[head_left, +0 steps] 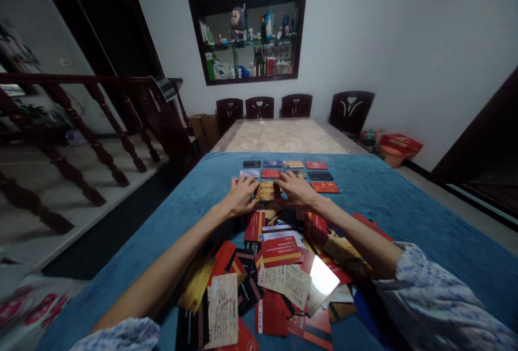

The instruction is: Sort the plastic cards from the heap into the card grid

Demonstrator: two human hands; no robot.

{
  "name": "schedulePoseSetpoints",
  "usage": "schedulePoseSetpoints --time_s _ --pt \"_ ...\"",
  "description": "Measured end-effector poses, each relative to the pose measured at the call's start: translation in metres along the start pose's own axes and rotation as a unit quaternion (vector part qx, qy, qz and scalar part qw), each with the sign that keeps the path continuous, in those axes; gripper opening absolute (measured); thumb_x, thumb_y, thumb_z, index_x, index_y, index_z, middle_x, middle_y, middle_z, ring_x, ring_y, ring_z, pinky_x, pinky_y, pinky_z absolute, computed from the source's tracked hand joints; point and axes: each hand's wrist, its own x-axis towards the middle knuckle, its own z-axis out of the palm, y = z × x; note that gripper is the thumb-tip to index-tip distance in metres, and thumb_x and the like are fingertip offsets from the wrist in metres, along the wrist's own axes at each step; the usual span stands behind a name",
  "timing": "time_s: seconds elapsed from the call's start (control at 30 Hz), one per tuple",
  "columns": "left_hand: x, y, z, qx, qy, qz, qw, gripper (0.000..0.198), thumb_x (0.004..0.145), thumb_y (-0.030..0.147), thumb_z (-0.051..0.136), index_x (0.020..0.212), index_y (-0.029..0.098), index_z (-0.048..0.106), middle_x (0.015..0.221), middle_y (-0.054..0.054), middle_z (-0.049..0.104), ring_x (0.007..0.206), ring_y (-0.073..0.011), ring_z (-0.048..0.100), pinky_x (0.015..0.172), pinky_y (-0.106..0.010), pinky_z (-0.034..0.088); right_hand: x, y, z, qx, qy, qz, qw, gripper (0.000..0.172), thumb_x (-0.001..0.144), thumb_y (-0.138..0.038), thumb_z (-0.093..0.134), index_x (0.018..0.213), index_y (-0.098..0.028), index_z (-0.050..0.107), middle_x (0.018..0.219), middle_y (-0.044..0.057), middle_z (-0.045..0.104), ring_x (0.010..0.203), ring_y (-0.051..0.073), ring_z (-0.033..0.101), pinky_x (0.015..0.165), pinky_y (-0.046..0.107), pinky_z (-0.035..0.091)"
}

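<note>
My left hand (241, 195) and my right hand (296, 190) meet over a gold-brown card (267, 191) on the blue cloth (404, 200), fingers closed on its two ends. Beyond them lie neat rows of cards (291, 170), blue, tan, red and dark. Below my forearms spreads a loose pile of several red, black, gold and white cards (279, 270).
The cloth covers the near half of a long marble-topped table (283, 135). Dark wooden chairs (350, 110) stand at its far end under a wall cabinet (249, 32) of bottles and a toy. A stair railing (93, 124) runs on the left; a red box (399, 146) sits on the floor at right.
</note>
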Motion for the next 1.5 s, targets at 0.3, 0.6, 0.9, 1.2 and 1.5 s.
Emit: schedulePoseSetpoints --time_s 0.3,0.6,0.9,1.2,1.5 --pt "0.042 0.001 0.006 0.040 -0.053 -0.014 0.998 0.029 0.081 0.021 0.057 0.110 0.019 0.059 0.122 -0.013 0.057 0.119 -0.0321 0.043 0.096 -0.054 0.038 0.022 0.031 0.007 0.010 -0.057 0.015 0.998 0.035 0.082 -0.039 0.067 0.113 -0.023 0.066 0.122 0.014 0.058 0.119 0.032 0.046 0.087 0.041 0.045" --pt "0.063 -0.006 0.015 0.053 -0.097 -0.016 0.994 0.036 0.079 0.021 0.055 0.115 0.018 0.060 0.124 -0.015 0.058 0.120 -0.0337 0.043 0.095 -0.057 0.039 0.040 0.041 0.011 0.028 -0.111 0.026 0.993 0.031 0.083 -0.041 0.065 0.107 -0.021 0.069 0.123 0.015 0.058 0.122 0.033 0.046 0.090 0.042 0.047" --pt "0.074 -0.008 0.019 0.039 -0.133 -0.024 0.990 0.028 0.078 0.019 0.056 0.105 0.017 0.063 0.119 -0.015 0.062 0.121 -0.0350 0.043 0.097 -0.059 0.036 0.051 0.048 0.015 0.024 -0.151 0.029 0.988 0.034 0.080 -0.042 0.067 0.109 -0.025 0.072 0.126 0.014 0.060 0.126 0.037 0.047 0.093 0.045 0.047" --pt "0.080 -0.013 0.022 0.025 -0.157 -0.026 0.987 0.023 0.078 0.019 0.055 0.099 0.018 0.064 0.116 -0.015 0.062 0.119 -0.0348 0.043 0.095 -0.057 0.037 0.058 0.052 0.021 0.036 -0.166 0.031 0.985 0.039 0.077 -0.045 0.067 0.111 -0.025 0.072 0.124 0.012 0.065 0.123 0.036 0.051 0.092 0.045 0.047" --pt "0.086 -0.019 0.028 0.035 -0.175 -0.020 0.984 0.022 0.074 0.020 0.058 0.095 0.018 0.064 0.116 -0.014 0.061 0.121 -0.0337 0.042 0.099 -0.055 0.036 0.062 0.050 0.016 0.042 -0.194 0.026 0.980 0.036 0.074 -0.040 0.069 0.106 -0.026 0.074 0.118 0.008 0.071 0.119 0.034 0.055 0.092 0.043 0.046"
